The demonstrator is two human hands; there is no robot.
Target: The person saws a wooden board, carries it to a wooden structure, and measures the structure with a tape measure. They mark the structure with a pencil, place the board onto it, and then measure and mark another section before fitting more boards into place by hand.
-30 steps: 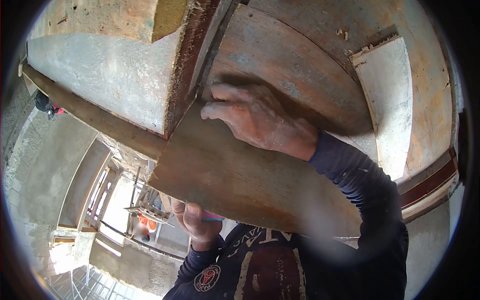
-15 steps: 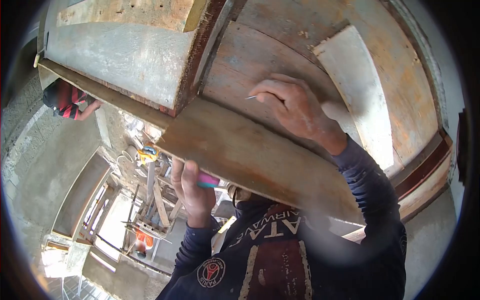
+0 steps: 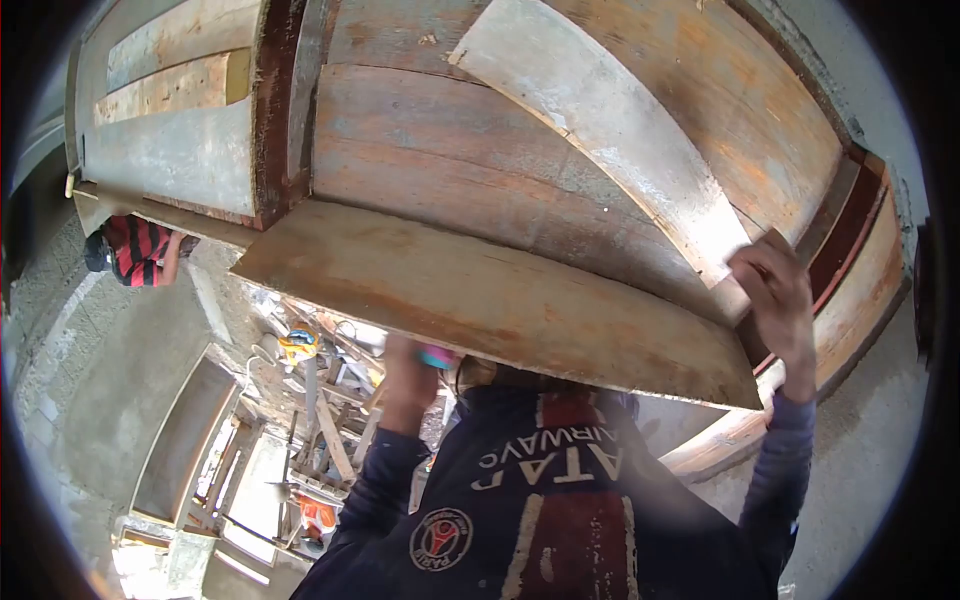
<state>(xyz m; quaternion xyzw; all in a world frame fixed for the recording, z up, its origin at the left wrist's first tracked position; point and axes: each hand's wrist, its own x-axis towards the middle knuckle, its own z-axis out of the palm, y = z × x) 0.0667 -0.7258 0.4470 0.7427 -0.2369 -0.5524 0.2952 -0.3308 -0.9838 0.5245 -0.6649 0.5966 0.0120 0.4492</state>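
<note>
A long wooden board [image 3: 480,290] with rusty brown stains lies across in front of my chest. Below its near edge is my left hand [image 3: 405,385], closed on a pink-and-teal object [image 3: 437,357] that is mostly hidden and blurred. My right hand [image 3: 778,300] is at the board's far right end, fingers curled, beside the lower end of a pale curved strip [image 3: 620,120]. Motion blur hides what its fingers hold, if anything. The strip rests on weathered planks [image 3: 430,150].
A box-like wooden frame [image 3: 280,110] rises at the upper left. A person in a red-and-black striped shirt [image 3: 135,250] is at the far left. Beyond the board lie scrap timber [image 3: 335,435] and a yellow-orange item [image 3: 298,346]. A grey wall [image 3: 860,480] stands at right.
My right hand has moved from above the planks, where it pinched a thin nail-like piece, to the board's right end. The view has shifted, showing more of the board. My left hand stays beneath the edge.
</note>
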